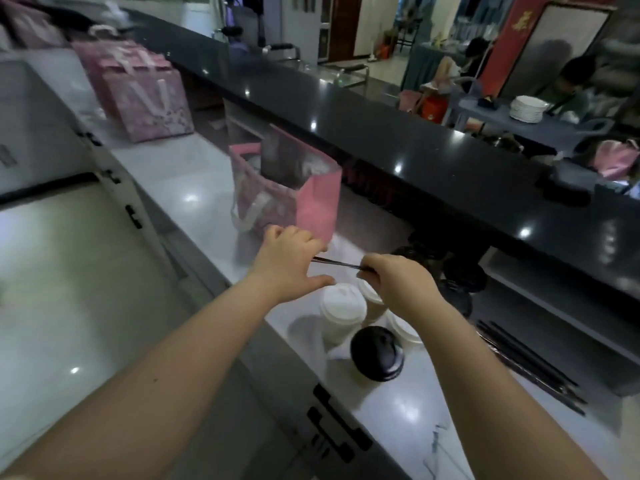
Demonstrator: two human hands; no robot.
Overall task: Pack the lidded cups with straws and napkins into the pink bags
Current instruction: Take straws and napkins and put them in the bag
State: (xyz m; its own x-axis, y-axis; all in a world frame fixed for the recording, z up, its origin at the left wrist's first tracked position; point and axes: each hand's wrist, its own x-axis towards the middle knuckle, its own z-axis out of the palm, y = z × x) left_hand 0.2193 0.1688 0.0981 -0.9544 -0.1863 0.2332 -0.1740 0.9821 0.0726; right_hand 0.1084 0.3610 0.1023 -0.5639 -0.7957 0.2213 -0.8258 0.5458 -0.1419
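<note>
On the white counter (207,188), nearest to me, stands a black-lidded cup (377,353), and just behind it the white-lidded cups (343,308), close together. Above them my right hand (394,278) is curled around one end of a thin dark straw (336,263). My left hand (291,261) touches the other end, thumb spread; whether it grips I cannot tell. Just behind stands an open pink bag (317,206), and more pink bags (145,88) farther left.

Pink patterned bags (277,199), white handles (251,209); white lid (343,303), blk lid (377,353); blk straws (530,362).

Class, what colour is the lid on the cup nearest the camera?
The lid is black, seen best in the head view.
</note>
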